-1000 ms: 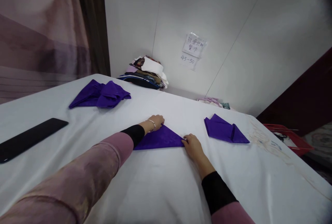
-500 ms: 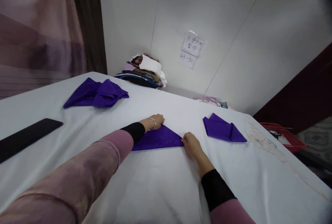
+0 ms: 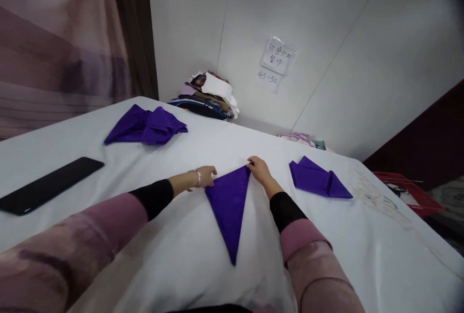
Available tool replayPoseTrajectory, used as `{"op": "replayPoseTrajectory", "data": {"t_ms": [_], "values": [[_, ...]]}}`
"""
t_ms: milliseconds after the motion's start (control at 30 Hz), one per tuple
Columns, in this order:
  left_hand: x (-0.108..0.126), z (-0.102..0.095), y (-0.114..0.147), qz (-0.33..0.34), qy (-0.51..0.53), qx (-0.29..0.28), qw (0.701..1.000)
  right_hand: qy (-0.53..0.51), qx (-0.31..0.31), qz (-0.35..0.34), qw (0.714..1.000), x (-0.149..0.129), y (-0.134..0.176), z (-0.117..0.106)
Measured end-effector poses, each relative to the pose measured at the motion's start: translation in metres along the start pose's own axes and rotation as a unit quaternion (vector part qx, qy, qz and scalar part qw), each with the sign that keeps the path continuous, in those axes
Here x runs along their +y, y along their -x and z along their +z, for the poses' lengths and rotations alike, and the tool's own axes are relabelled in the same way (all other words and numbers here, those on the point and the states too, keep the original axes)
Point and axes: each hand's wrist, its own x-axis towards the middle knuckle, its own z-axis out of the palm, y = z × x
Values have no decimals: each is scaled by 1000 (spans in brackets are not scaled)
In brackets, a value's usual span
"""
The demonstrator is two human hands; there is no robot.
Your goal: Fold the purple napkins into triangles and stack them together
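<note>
A purple cloth napkin (image 3: 229, 202), folded into a long triangle, lies in front of me with its sharp tip towards my body. My right hand (image 3: 259, 170) pinches its upper right corner between thumb and fingertips. At the upper left corner, my left hand (image 3: 205, 176) is closed on the cloth's edge; some of its fingertips are hidden underneath. A second folded purple napkin (image 3: 319, 180) lies flat to the right of my right hand. Farther back on the left sits a bunched purple napkin (image 3: 147, 125).
A white cloth covers the table (image 3: 232, 139). A long black flat object (image 3: 50, 182) lies at left. Behind the far edge are a pile of folded clothes (image 3: 208, 95) and a handwritten sign (image 3: 277, 57) on the wall. A red basket (image 3: 413, 194) stands beyond the right edge.
The middle napkin has turned so its sharp tip points towards me. My right hand has moved up to the far edge with its corner; my left hand has shifted to the upper left corner.
</note>
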Motion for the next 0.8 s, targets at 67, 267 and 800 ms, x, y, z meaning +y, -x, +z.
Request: {"op": "replayPoseTrajectory", "data": {"t_ms": [67, 267, 800], "values": [[-10, 1, 17, -18, 1, -5, 1000, -14, 6, -35, 999, -11, 0, 8], [-21, -2, 56, -33, 11, 2, 999, -71, 20, -216, 974, -27, 71, 16], [-15, 2, 70, -43, 37, 44, 997, -55, 26, -429, 901, -46, 171, 24]]}}
